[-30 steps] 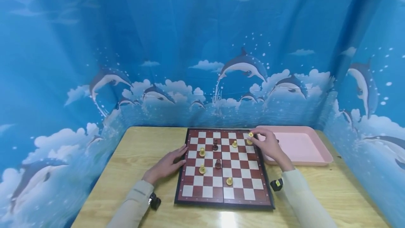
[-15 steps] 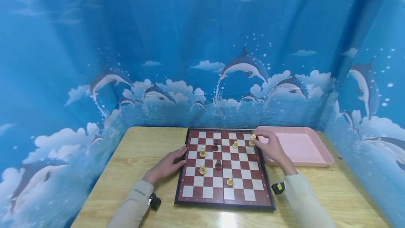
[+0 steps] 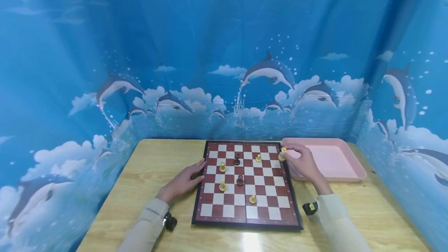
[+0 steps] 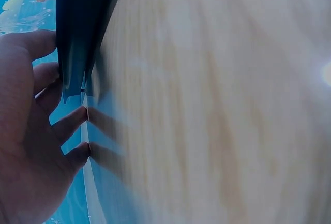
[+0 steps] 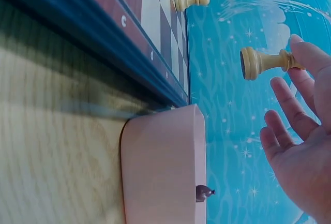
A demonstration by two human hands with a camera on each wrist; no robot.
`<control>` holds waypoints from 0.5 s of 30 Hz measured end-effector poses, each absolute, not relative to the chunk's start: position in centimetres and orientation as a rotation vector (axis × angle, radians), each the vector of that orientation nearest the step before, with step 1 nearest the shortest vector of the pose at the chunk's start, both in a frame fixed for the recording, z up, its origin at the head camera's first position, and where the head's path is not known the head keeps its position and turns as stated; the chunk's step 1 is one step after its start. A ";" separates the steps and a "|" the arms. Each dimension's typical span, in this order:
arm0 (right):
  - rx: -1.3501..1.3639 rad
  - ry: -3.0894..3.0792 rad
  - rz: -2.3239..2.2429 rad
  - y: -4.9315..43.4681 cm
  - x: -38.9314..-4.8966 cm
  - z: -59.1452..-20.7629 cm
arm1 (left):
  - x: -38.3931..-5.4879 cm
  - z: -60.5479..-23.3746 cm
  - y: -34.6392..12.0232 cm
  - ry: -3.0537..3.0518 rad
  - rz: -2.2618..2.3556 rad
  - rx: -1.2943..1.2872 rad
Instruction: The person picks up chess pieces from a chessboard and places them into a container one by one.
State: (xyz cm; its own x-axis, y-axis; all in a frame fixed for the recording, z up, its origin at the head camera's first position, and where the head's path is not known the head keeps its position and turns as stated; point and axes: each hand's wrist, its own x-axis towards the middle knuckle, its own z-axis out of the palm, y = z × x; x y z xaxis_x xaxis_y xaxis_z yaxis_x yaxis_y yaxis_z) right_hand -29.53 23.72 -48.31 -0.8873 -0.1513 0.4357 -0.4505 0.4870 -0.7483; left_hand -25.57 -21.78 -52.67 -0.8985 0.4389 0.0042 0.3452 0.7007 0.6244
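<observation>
My right hand pinches a pale yellow chess piece by its top, between thumb and fingers. Its head is hidden by the fingertips, while its broad base hangs off the board. In the head view, this piece overlaps the far right corner of the chessboard, near the pink tray. My left hand touches the board's left edge, fingers extended. On the squares stand two dark pieces, a far one and a nearer one, and several pale ones, including a pawn near the far edge.
A pink tray stands right of the board, close to its far right corner. One dark chess piece shows above its rim in the right wrist view. A dolphin-print curtain rises behind the wooden table.
My right hand has drifted slightly right with the pale chess piece, from over the far corner squares to the board's right border. The left hand stays at the board's edge.
</observation>
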 end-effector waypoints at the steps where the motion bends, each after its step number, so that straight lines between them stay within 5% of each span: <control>1: 0.513 -2.421 1.347 23.8 -29.5 -48.3 | -25.5 -52.6 -21.8 2.763 0.967 0.641; 15: 0.434 -2.484 1.324 25.0 -29.0 -48.0 | -25.7 -52.8 -21.9 2.774 0.963 0.683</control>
